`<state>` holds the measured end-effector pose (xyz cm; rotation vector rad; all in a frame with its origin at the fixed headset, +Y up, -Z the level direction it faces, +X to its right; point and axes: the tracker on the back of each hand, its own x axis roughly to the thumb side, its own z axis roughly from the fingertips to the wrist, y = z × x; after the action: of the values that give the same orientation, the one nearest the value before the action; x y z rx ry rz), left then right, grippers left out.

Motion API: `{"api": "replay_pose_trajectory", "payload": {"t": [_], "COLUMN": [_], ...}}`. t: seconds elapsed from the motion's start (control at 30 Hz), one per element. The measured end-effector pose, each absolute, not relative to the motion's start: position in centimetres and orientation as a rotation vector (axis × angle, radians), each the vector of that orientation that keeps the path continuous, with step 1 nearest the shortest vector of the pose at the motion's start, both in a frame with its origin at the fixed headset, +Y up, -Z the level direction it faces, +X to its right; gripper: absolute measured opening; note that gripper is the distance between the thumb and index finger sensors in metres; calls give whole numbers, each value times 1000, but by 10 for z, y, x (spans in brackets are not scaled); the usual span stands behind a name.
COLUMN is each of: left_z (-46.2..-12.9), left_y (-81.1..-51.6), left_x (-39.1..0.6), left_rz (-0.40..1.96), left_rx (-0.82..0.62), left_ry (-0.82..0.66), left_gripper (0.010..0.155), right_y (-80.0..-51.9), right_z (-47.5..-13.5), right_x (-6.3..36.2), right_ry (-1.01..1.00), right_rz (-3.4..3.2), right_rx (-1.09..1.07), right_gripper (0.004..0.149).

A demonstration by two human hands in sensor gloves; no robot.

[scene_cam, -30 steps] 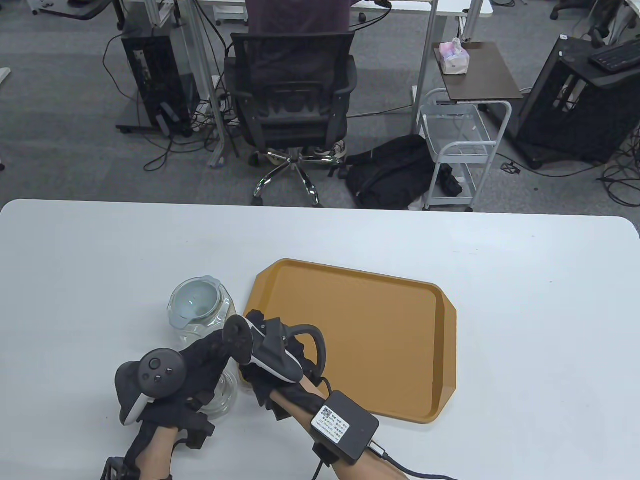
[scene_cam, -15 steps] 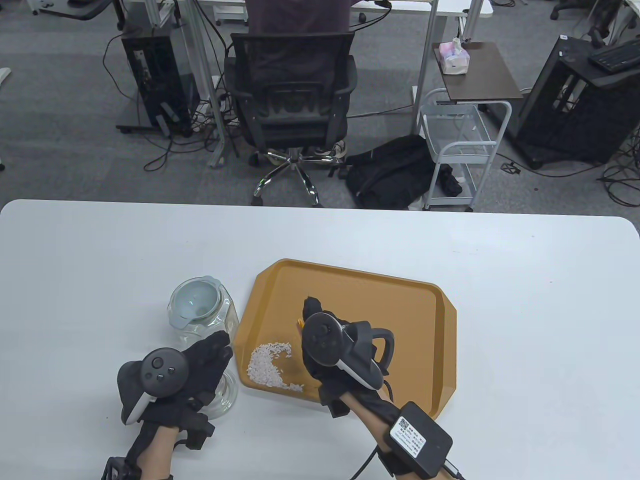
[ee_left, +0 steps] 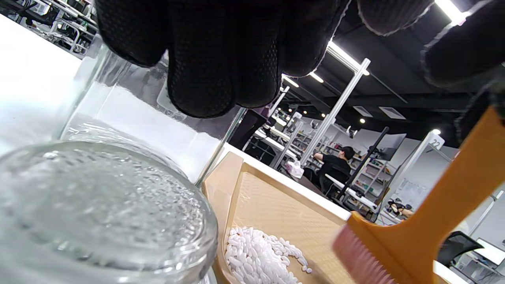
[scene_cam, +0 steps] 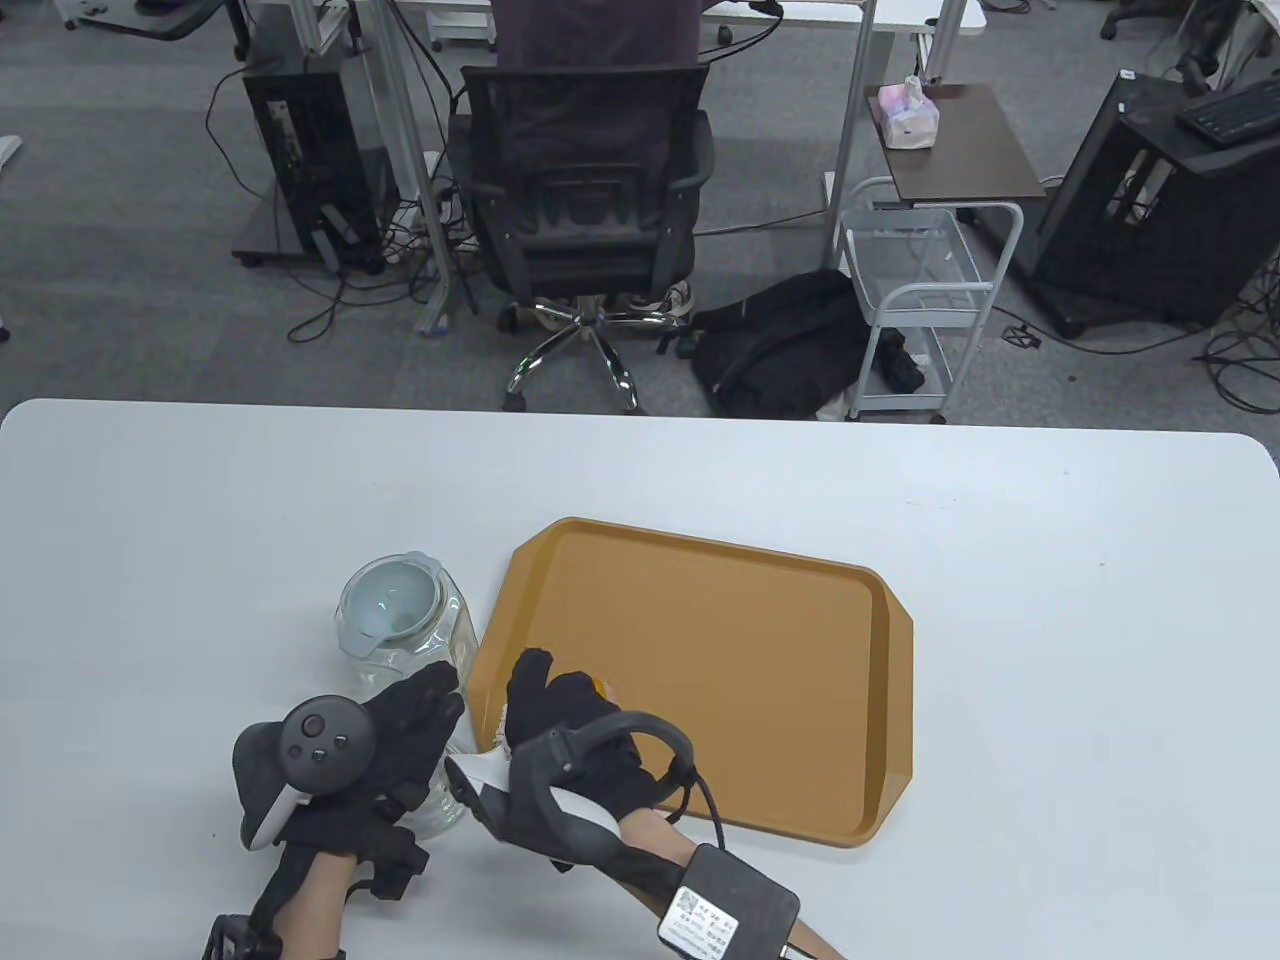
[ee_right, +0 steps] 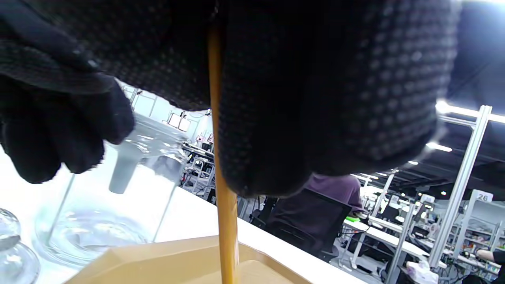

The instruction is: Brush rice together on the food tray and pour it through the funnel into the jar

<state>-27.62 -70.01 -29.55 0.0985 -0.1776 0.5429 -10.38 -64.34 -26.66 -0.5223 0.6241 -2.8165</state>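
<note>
We have the orange brush (ee_left: 430, 221) grasped in our right hand (scene_cam: 570, 735), fingers curled round its handle, over the near left corner of the tan food tray (scene_cam: 760, 660) on the white table (scene_cam: 1050, 600). A small pile of rice (ee_left: 260, 256) lies in that corner, just beside the bristles. Our left hand (scene_cam: 400, 740) rests with straight fingers on a glass lid (ee_left: 98, 213) beside the tray, grip released. Behind it stands the glass jar (scene_cam: 405, 625) with the pale funnel (scene_cam: 390, 603) seated in its mouth.

Clear glossy glass jar (scene_cam: 405, 625), matt textured plastic tray (scene_cam: 760, 700), black knit gloves
</note>
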Motion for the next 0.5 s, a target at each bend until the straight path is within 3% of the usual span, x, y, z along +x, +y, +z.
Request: {"api": "replay_pose_trajectory", "payload": {"t": [0.23,0.5], "left_z": [-296,-296], "left_y": [-699,-699], "left_x": [-279,-282], "left_rz": [555,555], "left_rx": [102,102], "left_ry": [-175,-167], "left_gripper": [59,59], "right_y": [-652,-643], "right_z": [-277,-289], "right_x": [-126,-105], "right_ry": [633,707], "right_rz": [-2868,-2925], "right_rx": [-516,-465], "right_gripper": [50,48]}}
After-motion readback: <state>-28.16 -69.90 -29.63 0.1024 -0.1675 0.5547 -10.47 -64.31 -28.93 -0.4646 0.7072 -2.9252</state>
